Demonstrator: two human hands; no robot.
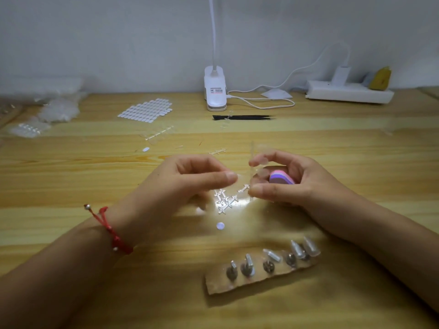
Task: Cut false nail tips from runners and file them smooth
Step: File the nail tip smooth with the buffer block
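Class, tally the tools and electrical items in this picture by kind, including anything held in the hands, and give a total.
lamp: 1
power strip: 1
charger: 1
tweezers: 1
buffer: 1
cardboard strip: 1
Total: 6

Back centre: white plastic clip-lamp base (215, 91), on the pale wooden table (71, 162)
Before it: black metal tweezers (244, 117)
Lamp's left: white sheet of oval adhesive tabs (146, 110)
Back right: white power strip (349, 92) (by the wall)
Front: brown cardboard strip (218, 286)
Behind that: clear cross-shaped runner scraps (224, 201)
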